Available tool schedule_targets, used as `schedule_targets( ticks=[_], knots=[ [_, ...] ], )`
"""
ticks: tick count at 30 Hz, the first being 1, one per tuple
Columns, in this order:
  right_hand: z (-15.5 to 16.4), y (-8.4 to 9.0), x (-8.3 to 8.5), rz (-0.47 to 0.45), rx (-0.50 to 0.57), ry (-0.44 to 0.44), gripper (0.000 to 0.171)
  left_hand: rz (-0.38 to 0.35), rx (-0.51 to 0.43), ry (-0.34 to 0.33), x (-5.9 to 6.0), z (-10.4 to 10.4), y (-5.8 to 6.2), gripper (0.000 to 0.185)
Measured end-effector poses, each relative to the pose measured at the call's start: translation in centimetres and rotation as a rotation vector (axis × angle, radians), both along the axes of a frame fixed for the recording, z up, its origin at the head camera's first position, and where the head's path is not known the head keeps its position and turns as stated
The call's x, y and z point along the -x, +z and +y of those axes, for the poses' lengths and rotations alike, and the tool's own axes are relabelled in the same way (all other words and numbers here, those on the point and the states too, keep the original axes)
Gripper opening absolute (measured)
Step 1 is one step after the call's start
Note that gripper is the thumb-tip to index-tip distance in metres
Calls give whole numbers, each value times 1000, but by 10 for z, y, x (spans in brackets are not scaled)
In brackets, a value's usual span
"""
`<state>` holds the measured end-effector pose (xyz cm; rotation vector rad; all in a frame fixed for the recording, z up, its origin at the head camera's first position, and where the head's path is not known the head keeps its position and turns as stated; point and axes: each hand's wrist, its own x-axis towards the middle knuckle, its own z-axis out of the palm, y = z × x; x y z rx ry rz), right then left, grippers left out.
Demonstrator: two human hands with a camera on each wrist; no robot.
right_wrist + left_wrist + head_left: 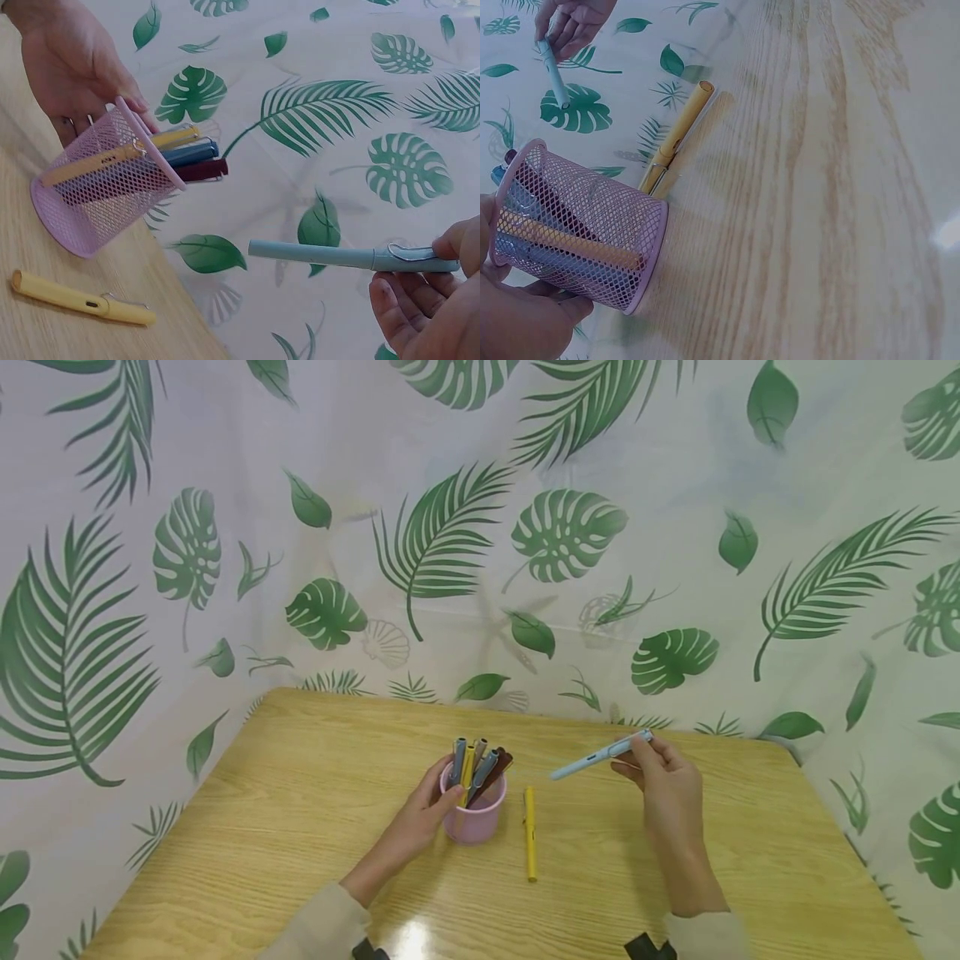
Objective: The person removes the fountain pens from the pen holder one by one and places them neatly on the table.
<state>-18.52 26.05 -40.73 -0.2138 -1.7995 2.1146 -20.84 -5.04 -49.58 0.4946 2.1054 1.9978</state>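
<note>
A pink mesh pen cup stands on the wooden table, holding several pens. My left hand grips its left side. My right hand is raised to the right of the cup and pinches a light blue pen by its clip end, the pen pointing left toward the cup. A yellow pen lies flat on the table between the cup and my right hand.
A white cloth printed with green leaves hangs close behind the table and down both its sides. The table's far edge runs just beyond the cup. Bare wood stretches left of the cup and along the near edge.
</note>
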Motion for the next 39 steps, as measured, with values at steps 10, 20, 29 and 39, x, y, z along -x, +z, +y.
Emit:
schedule_targets(
  ticks=[10,20,29,39],
  knots=[
    [20,-1,-6,0,33,-43,20,1,-6,-5,-1,0,0,62],
    [35,-6,-11,-29,-9,-13,19,2,-16,-7,1,0,-1,63],
    [45,-16,-13,-63,-60,17,17,5,5,-3,0,0,-1,63],
    [44,-27,-9,-139,-103,47,25,1,-3,-1,0,1,-1,63]
  ],
)
